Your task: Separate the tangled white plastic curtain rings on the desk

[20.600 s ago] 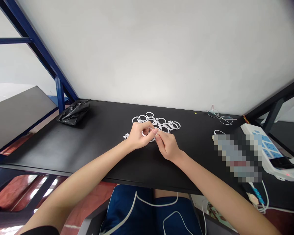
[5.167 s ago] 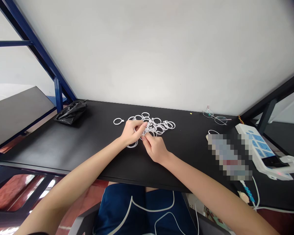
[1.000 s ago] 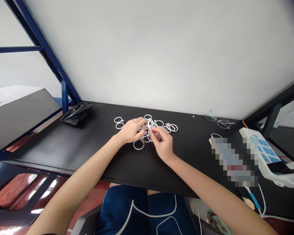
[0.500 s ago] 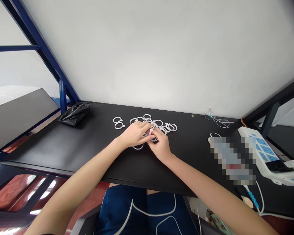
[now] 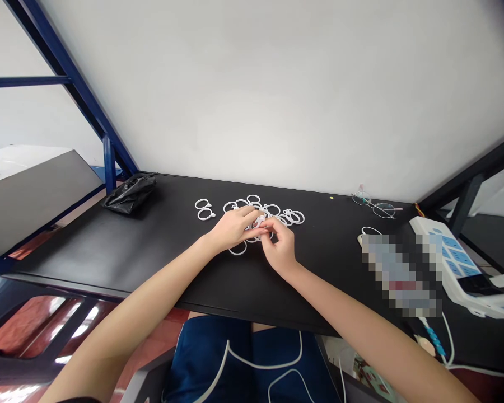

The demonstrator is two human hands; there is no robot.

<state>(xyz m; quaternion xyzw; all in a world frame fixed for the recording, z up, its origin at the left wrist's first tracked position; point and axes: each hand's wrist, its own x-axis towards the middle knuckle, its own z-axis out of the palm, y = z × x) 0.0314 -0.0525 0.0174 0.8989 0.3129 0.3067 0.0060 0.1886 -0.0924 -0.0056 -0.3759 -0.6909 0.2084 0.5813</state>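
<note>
Several white plastic rings (image 5: 272,210), each with a small tab, lie in a loose pile at the middle of the black desk. My left hand (image 5: 234,228) reaches over the pile's left part, its fingers closed round a white ring whose shape is mostly hidden. From the right, my right hand (image 5: 279,243) pinches at the same spot, thumb and forefinger on the small white tab of that ring. The fingertips of both hands meet there. Two more rings (image 5: 205,214) lie apart to the left, and another ring (image 5: 237,253) shows below my left hand.
A crumpled black plastic bag (image 5: 130,193) lies at the desk's back left. On the right are eyeglasses (image 5: 383,210), a blurred phone-like device (image 5: 397,274) with a cable, and a white power strip (image 5: 441,252). The wall (image 5: 252,101) bounds the back of the desk (image 5: 151,246).
My right hand has shifted slightly right and its fingers have bent into a tighter pinch. My left hand stays nearly in place. The view has moved a little.
</note>
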